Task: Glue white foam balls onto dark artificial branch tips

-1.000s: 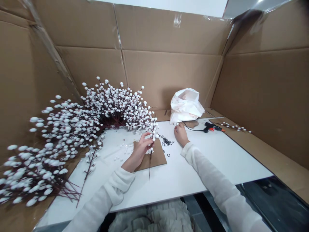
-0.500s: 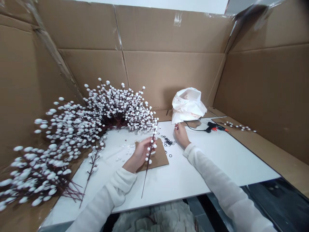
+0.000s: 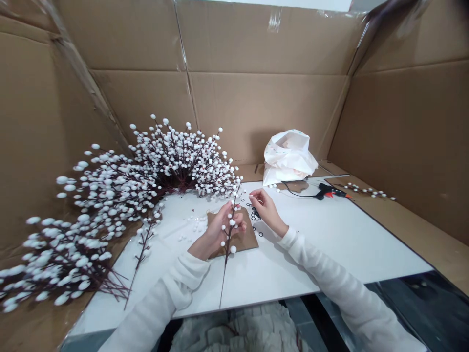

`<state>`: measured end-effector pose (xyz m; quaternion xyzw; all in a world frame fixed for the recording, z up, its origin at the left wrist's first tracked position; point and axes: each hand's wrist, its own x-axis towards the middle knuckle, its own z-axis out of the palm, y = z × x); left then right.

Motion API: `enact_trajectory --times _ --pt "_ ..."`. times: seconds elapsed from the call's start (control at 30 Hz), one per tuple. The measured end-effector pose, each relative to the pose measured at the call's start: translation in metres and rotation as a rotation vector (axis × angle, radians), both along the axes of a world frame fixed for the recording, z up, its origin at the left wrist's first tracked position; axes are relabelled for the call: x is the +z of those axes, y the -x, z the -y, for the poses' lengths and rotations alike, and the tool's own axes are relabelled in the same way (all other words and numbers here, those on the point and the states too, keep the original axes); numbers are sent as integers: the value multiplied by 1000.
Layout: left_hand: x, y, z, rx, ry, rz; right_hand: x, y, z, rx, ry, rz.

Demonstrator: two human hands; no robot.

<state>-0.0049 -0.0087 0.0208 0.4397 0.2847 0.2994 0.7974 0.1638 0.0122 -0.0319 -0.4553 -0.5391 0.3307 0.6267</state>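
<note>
Left hand (image 3: pixel 219 226) pinching berry stem (image 3: pixel 232 222) above cardboard piece (image 3: pixel 249 241); stem running roughly 12 to 6 o'clock. Right hand (image 3: pixel 266 210) hovering at 2 o'clock from left, fingertips close together; whether pinching anything, cannot tell. Black rings (image 3: pixel 254 215) lying at 9 o'clock from right hand, white bag (image 3: pixel 289 159) sitting at 1 o'clock. Berry branches (image 3: pixel 176 161) massing at 11 o'clock from left hand.

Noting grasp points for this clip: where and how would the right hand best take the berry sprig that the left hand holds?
Probably a light pinch on the bare lower stem of the berry sprig, with the right hand coming from the right. That stretch is thin and berry-free, while the left hand holds it higher, among the berries.
</note>
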Motion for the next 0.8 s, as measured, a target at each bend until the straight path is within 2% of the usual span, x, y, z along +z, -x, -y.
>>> enact_trajectory --times 0.17,0.3,0.5,0.63,0.8 --pt "-7 -5 2 51 -129 -87 4 7 3 134 204 -353" --pt "-13 -10 3 124 -183 -188 7 10 9 129 238 -510" --pt "-15 -8 2 160 -238 -227 5 14 14 96 260 -496" --pt "-16 -9 0 192 -231 -245 2 18 17 177 260 -524" --pt "-16 -13 2 238 -184 -217 9 22 23 270 314 -589"
